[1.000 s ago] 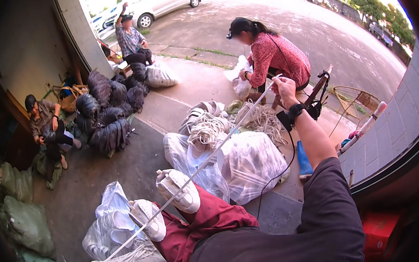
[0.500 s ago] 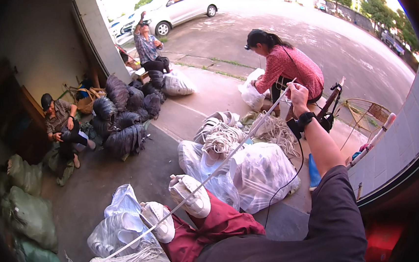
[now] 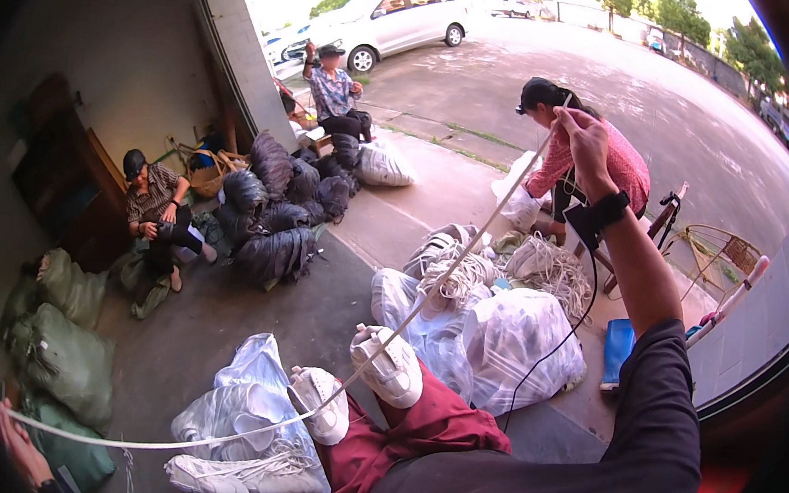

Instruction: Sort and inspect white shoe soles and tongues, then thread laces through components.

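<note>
A long off-white shoelace (image 3: 499,208) runs slackly across the view between my two hands. My right hand (image 3: 585,155), raised at the upper right, is closed with one end pinched in its fingers. At the lower left edge, my left hand (image 3: 19,444) has the other end at its fingertips and is partly cut off. Below the lace are a white sneaker (image 3: 389,368) and a second white sneaker (image 3: 319,406), at the ends of my red trouser legs. Beside them, pale shoes (image 3: 251,478) with loose laces lie on clear plastic.
White plastic bags (image 3: 521,349) and a heap of laces (image 3: 550,273) lie ahead. Dark bundles (image 3: 273,255) and green sacks (image 3: 70,365) are to the left. Three people sit around, one in a red top (image 3: 619,162). A black cable (image 3: 548,351) hangs by my right arm.
My left hand has come into view at the lower left with the lace's end. The lace, straight before, now sags in a curve. The whole view has shifted a little.
</note>
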### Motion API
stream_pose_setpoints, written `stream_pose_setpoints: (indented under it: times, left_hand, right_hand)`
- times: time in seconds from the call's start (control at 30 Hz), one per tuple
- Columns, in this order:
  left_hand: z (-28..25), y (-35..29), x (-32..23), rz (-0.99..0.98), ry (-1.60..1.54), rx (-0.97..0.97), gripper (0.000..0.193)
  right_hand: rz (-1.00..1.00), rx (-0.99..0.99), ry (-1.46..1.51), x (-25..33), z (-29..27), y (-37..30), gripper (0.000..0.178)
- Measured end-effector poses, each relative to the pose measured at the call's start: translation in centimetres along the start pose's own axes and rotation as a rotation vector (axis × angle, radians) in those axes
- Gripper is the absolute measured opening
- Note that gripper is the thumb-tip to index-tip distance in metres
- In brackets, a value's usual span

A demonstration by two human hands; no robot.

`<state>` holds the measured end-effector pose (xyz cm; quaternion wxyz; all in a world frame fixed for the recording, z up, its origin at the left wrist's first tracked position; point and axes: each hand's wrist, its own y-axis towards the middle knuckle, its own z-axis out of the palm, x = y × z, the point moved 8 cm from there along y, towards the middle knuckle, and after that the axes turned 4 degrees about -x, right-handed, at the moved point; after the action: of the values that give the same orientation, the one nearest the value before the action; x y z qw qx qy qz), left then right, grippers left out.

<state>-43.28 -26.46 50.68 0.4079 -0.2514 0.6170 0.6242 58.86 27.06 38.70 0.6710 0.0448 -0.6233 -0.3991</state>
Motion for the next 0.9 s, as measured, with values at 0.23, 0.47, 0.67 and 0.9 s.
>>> stream_pose_setpoints:
  times: [0.23, 0.47, 0.67, 0.9]
  left_hand:
    - [14.6, -6.2, -13.9, 0.203, -0.273, 0.338, 0.032]
    - [23.6, -13.7, -25.8, 0.329, -0.325, 0.499, 0.031]
    - [29.6, -19.8, -32.4, 0.357, -0.449, 0.685, 0.024]
    - [32.8, -25.8, -36.8, 0.393, -0.464, 0.832, 0.020]
  right_hand:
    - [-0.169, 0.208, 0.094, 12.7, 10.8, -0.6, 0.023]
    - [-0.503, 0.494, 0.236, 26.2, 21.2, -5.4, 0.023]
    - [-0.466, 0.589, 0.379, 34.0, 27.4, -11.1, 0.024]
    - [-0.508, 0.648, 0.439, 40.0, 30.7, -16.7, 0.022]
